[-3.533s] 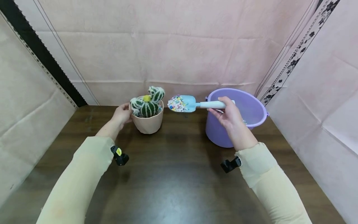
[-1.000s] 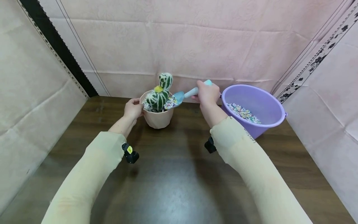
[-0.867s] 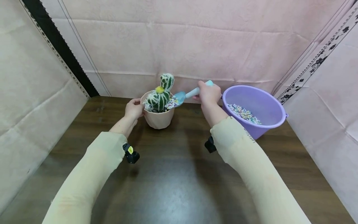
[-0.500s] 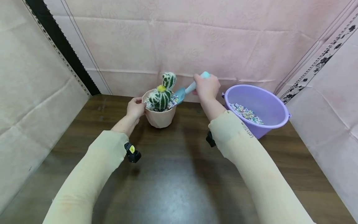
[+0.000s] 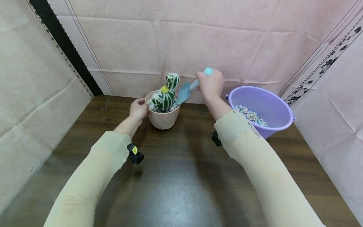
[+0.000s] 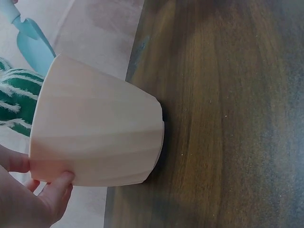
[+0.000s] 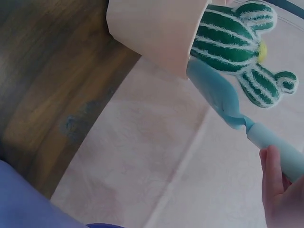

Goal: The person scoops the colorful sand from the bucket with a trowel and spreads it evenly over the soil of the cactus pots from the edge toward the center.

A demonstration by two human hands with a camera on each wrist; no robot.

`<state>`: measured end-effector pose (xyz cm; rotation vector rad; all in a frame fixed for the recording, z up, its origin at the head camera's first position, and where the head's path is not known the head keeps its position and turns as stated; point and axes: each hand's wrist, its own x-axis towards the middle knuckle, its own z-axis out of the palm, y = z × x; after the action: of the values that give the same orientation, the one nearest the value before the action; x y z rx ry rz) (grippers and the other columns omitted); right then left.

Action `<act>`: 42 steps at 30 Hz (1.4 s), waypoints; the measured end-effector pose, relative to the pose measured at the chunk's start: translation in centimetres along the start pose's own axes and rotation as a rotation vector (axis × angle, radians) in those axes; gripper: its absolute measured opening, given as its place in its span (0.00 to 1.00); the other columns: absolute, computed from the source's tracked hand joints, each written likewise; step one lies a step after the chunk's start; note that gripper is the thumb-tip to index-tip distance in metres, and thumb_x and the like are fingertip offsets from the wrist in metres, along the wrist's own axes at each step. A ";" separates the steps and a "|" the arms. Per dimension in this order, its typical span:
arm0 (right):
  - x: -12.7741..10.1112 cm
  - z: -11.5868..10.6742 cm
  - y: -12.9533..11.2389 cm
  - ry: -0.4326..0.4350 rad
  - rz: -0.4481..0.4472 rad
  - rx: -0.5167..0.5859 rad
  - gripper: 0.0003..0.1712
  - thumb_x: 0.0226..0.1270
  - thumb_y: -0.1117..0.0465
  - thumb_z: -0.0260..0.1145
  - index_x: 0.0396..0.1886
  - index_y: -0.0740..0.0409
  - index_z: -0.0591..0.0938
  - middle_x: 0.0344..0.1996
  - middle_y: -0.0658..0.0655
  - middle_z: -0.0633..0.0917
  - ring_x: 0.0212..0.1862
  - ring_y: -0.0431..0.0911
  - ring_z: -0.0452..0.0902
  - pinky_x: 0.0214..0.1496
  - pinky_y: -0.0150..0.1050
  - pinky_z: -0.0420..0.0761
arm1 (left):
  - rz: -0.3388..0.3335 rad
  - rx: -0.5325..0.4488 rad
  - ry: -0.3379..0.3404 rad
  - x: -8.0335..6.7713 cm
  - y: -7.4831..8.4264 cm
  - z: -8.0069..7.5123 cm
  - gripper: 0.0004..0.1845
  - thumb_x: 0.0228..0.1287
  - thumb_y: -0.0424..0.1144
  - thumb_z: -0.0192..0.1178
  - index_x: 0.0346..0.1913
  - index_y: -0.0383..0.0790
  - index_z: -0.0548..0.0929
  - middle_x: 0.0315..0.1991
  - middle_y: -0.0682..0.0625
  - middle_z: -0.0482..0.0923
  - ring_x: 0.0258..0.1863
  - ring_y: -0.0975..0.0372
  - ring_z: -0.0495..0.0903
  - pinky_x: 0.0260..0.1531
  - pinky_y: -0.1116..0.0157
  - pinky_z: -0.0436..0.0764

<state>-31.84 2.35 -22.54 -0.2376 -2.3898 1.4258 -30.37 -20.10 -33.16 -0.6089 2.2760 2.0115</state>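
A peach pot (image 5: 163, 117) (image 6: 95, 128) (image 7: 152, 28) holding a green cactus (image 5: 165, 96) (image 7: 235, 40) and coloured pebbles (image 5: 173, 107) stands at the back of the dark wooden table (image 5: 175, 176). My left hand (image 5: 138, 108) (image 6: 28, 199) grips the pot's left rim. My right hand (image 5: 211, 84) (image 7: 280, 194) holds the handle of a light blue trowel (image 5: 187, 89) (image 7: 228, 102), tipped blade-down over the pot's right edge; the blade looks empty.
A purple bucket (image 5: 262, 110) with coloured pebbles inside sits to the right of the pot. Pink cloth walls (image 5: 198, 41) close in the back and both sides. Bare tabletop lies in front of the pot.
The trowel carried pebbles from the bucket to the pot, tilted steeper and emptied them into it. My right hand has risen a little. The left hand stayed on the pot.
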 end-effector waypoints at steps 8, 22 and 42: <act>0.2 -2.7 -0.2 -0.030 0.050 0.318 0.11 0.55 0.65 0.59 0.17 0.56 0.70 0.13 0.46 0.76 0.11 0.36 0.76 0.20 0.31 0.83 | -0.040 -0.003 -0.064 -0.7 0.1 -1.1 0.26 0.73 0.37 0.43 0.71 0.39 0.57 0.67 0.41 0.62 0.49 0.60 0.72 0.59 0.64 0.76; 2.0 -16.2 3.0 0.000 0.297 0.859 0.09 0.57 0.70 0.64 0.30 0.61 0.71 0.21 0.55 0.79 0.24 0.47 0.83 0.27 0.41 0.86 | -0.156 0.174 -0.541 -4.2 0.3 -1.7 0.26 0.74 0.42 0.39 0.69 0.31 0.58 0.66 0.34 0.61 0.50 0.57 0.75 0.54 0.65 0.80; 4.1 -24.8 11.4 0.107 0.436 0.749 0.12 0.57 0.70 0.65 0.36 0.58 0.71 0.22 0.53 0.78 0.24 0.44 0.83 0.29 0.38 0.86 | -0.108 0.070 -0.704 -6.2 5.1 10.5 0.22 0.73 0.39 0.45 0.65 0.35 0.65 0.61 0.38 0.71 0.60 0.50 0.72 0.59 0.58 0.77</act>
<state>-26.71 29.40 -20.92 -0.6320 -1.6162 2.3122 -28.59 -7.99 -28.17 0.0042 1.8246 1.7110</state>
